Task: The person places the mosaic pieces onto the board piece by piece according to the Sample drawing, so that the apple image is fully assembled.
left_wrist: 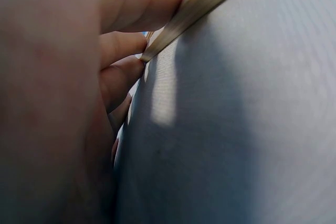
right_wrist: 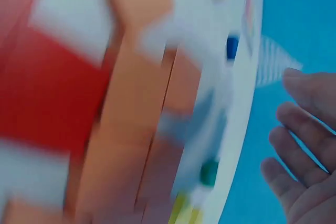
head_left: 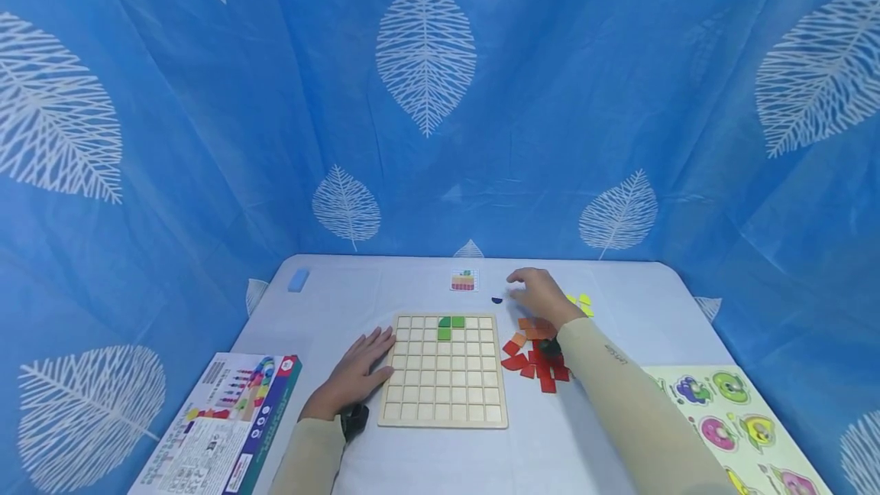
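Observation:
A wooden grid board (head_left: 443, 380) lies on the white table, with a few green tiles (head_left: 444, 334) in its top rows. My left hand (head_left: 357, 373) rests at the board's left edge, fingers extended; in the left wrist view its fingertips touch the wooden rim (left_wrist: 194, 11). My right hand (head_left: 539, 294) is raised over the table beyond the orange tiles (head_left: 536, 329), near a dark blue half-round piece (head_left: 497, 300). In the right wrist view its fingers (right_wrist: 294, 124) are spread loosely and hold nothing. A green piece (right_wrist: 209, 173) lies below them.
Red tiles (head_left: 548, 380) are heaped right of the board, yellow pieces (head_left: 585, 304) behind the right wrist. A picture card (head_left: 464, 279) lies beyond the board. A blue block (head_left: 299, 280) is at back left, a printed box (head_left: 227, 418) at front left, a fruit picture sheet (head_left: 729, 411) at front right.

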`<state>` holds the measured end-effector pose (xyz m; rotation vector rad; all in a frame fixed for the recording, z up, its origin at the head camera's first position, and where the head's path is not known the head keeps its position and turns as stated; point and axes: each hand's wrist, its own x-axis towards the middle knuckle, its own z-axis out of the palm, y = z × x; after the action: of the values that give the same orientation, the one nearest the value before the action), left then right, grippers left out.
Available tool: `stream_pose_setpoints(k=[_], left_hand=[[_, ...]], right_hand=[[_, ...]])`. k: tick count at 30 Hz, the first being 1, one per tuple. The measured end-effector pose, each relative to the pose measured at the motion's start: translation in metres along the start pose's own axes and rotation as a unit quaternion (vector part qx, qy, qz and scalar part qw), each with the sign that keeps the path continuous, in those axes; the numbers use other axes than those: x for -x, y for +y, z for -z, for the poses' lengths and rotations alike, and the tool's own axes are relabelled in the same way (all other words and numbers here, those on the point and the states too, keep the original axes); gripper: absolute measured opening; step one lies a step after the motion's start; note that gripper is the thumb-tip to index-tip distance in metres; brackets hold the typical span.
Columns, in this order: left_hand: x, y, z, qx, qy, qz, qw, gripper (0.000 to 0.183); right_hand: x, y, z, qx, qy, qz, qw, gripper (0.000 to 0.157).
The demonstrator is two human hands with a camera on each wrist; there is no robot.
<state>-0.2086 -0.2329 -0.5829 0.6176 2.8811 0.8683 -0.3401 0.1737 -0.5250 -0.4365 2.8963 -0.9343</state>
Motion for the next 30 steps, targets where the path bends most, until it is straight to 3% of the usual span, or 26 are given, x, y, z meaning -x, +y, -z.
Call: stream_pose_setpoints(k=[7, 10, 16, 30], left_hand=[[0.001, 0.002, -0.001, -0.001, -0.003, 0.012, 0.9999, 0.062], [0.0, 0.003, -0.002, 0.001, -0.004, 0.019, 0.9998, 0.063], [-0.001, 0.001, -0.003, -0.003, -0.003, 0.022, 0.9997, 0.063], [0.001, 0.001, -0.004, -0.002, 0.008, 0.014, 0.9999, 0.063]], right_hand=[[0.005, 0.029, 0.005, 0.033, -0.039, -0.071, 0.996, 0.039], [0.007, 0.036, 0.004, 0.038, -0.037, -0.092, 0.994, 0.037], [0.007, 0.039, 0.006, 0.049, -0.018, -0.087, 0.995, 0.031], [0.003, 0.032, 0.004, 0.094, -0.024, -0.064, 0.993, 0.028]])
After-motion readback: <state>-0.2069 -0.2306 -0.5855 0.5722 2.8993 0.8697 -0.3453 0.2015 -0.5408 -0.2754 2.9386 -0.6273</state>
